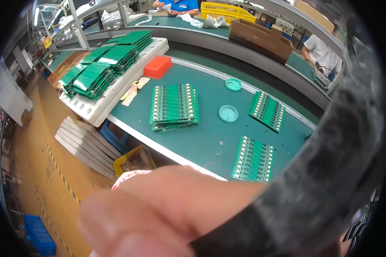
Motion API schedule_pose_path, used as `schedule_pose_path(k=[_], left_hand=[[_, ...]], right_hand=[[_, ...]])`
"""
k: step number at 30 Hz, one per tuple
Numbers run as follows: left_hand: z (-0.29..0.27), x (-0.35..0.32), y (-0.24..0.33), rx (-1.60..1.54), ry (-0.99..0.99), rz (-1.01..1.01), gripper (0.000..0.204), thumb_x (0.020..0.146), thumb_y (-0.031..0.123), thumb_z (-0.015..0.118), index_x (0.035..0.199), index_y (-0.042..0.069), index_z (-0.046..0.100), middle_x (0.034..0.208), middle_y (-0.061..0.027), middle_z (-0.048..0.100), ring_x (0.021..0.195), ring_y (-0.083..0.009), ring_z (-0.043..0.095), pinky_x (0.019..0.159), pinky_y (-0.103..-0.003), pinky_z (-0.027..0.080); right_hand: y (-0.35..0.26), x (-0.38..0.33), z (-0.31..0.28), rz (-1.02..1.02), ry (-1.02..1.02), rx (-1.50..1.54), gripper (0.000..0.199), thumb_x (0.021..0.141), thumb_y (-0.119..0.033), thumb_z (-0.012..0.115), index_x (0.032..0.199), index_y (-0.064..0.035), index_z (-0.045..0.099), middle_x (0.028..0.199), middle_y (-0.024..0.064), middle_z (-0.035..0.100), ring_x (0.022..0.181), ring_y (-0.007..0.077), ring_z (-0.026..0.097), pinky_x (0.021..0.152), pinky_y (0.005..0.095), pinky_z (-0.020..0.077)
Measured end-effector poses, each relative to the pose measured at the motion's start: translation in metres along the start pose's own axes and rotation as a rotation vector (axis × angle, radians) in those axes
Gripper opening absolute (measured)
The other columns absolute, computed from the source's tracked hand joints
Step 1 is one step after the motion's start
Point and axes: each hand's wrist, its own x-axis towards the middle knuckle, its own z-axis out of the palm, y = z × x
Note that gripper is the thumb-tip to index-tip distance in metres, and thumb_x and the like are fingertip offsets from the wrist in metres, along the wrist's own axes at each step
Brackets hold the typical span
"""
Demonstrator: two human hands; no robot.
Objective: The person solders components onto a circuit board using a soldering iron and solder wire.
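Observation:
A bare hand [150,210], very close and blurred, fills the lower middle; it seems to be my right hand. Its fingers look bent, but whether they grip anything is unclear. A dark, smeared band [313,184] crosses in front of it and curves up the right side; its kind cannot be made out. Beyond the hand, a green circuit board panel [253,159] lies on the green-topped bench [188,147], and another panel [266,111] rests farther back. A stack of panels [174,105] sits to their left. My left hand does not show.
Two small round turquoise dishes [228,114] and a red box [158,67] stand on the bench. At left, many boards [105,64] are piled on a white foam tray [88,106]. A cardboard box [260,40] and a yellow crate [227,11] stand beyond. Two people work across.

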Motion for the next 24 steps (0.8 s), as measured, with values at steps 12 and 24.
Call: schedule_pose_path(k=[12, 24], left_hand=[[-0.03, -0.016, -0.02, 0.373, 0.413, -0.011, 0.036, 0.106, 0.03, 0.043, 0.093, 0.002, 0.061, 0.096, -0.0187, 0.065, 0.084, -0.0227, 0.063, 0.076, -0.035, 0.051], [-0.137, -0.185, -0.029, 1.947, 0.926, -0.533, 0.011, 0.092, -0.002, 0.065, 0.104, -0.001, 0.066, 0.102, -0.0171, 0.068, 0.097, -0.0351, 0.065, 0.085, -0.041, 0.05]], right_hand=[[-0.01, 0.003, -0.015, -0.056, -0.053, 0.047, 0.02, 0.102, -0.008, 0.051, 0.117, 0.0, 0.063, 0.102, 0.0143, 0.064, 0.078, 0.0213, 0.064, 0.072, 0.0332, 0.0533], [-0.05, 0.012, 0.034, -0.282, -0.29, -0.151, 0.025, 0.088, 0.004, 0.066, 0.112, -0.0023, 0.069, 0.096, 0.019, 0.067, 0.083, 0.0368, 0.065, 0.074, 0.0427, 0.0524]])
